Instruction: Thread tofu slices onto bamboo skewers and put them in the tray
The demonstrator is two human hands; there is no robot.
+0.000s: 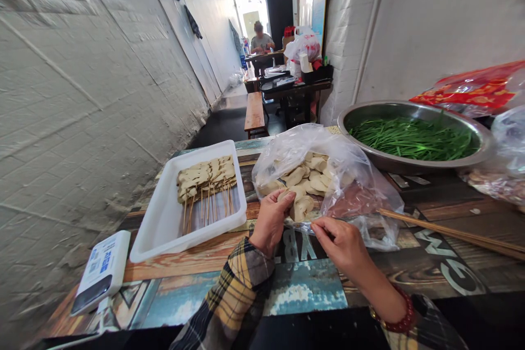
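My left hand [273, 219] is closed, its thumb pressed on a few pale beige round slices [302, 209] that look like food. Close beside them, my right hand [342, 246] pinches thumb and forefinger together; whatever lies between those fingertips is too small to make out. Just beyond both hands, a clear plastic bag [361, 186] lies spread with a heap of loose beige slices [318, 175] inside. To the left, a white tray [143, 235] holds several skewers threaded with such slices [207, 175], their bare sticks toward me.
A bundle of thin wooden sticks [455, 227] lies at right. Behind it stands a metal bowl [414, 163] of long green chives or similar greens [414, 136], near red-printed plastic bags [476, 90]. A white box-like device [100, 270] sits at left. Farther back are a bench [255, 112] and a seated person [262, 41].
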